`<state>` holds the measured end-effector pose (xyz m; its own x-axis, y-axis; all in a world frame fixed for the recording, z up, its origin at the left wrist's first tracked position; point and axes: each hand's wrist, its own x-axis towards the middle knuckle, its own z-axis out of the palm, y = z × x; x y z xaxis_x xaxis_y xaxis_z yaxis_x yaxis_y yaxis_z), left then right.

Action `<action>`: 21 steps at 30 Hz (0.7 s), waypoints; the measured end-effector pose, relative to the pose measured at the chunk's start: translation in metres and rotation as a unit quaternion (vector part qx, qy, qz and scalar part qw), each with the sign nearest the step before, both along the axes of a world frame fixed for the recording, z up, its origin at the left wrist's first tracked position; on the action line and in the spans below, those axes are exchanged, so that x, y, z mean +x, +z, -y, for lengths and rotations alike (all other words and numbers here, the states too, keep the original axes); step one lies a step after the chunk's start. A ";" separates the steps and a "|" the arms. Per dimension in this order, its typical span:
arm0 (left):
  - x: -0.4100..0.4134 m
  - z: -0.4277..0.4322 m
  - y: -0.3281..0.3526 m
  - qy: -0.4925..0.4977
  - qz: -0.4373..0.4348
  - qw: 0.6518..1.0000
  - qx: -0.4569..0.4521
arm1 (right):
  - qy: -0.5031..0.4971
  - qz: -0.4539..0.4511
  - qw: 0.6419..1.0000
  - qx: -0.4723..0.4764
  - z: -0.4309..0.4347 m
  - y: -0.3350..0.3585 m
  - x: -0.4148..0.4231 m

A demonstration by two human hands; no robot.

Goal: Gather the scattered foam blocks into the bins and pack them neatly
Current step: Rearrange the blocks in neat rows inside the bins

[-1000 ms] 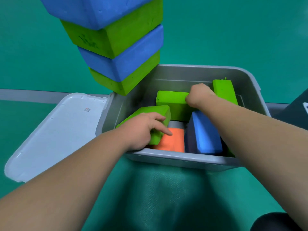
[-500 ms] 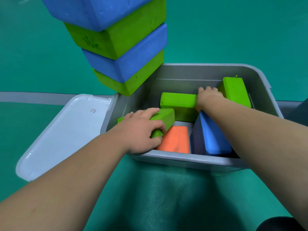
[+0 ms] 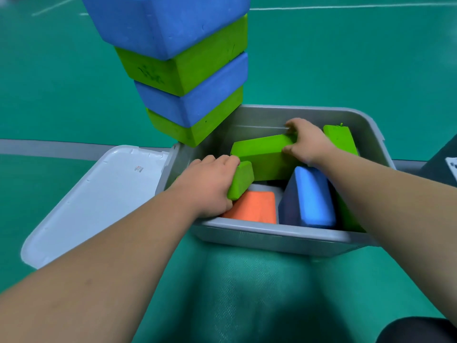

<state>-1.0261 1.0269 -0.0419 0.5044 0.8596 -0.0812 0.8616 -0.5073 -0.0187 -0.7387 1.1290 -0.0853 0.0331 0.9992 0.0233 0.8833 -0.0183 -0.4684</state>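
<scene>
A grey bin (image 3: 279,241) on the green floor holds several foam blocks. My left hand (image 3: 207,184) grips a green block (image 3: 241,180) at the bin's near left, above an orange block (image 3: 252,207) lying flat. My right hand (image 3: 306,142) grips the right end of a second green block (image 3: 262,154), tilted across the middle. A blue block (image 3: 311,196) leans at the near right. A third green block (image 3: 340,138) stands along the right wall, partly hidden by my right arm.
A tall stack of blue and green blocks (image 3: 190,78) rises at the bin's far left corner. The bin's white lid (image 3: 91,201) lies flat on the floor to the left. A dark object (image 3: 442,164) sits at the right edge.
My right hand lifted the middle green block's right end, tilting it. My left hand shifted its green block slightly toward the bin's left wall, wrapping further over it.
</scene>
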 end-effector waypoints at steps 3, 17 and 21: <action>0.004 -0.001 0.004 -0.015 0.011 1.000 0.018 | -0.018 0.057 0.995 -0.083 0.003 -0.001 -0.001; 0.025 -0.002 0.009 -0.013 0.031 0.997 0.071 | -0.014 -0.103 0.992 0.073 0.011 0.056 -0.035; 0.033 -0.001 0.008 0.004 0.023 0.997 0.072 | -0.087 -0.111 0.977 0.160 0.018 0.082 -0.037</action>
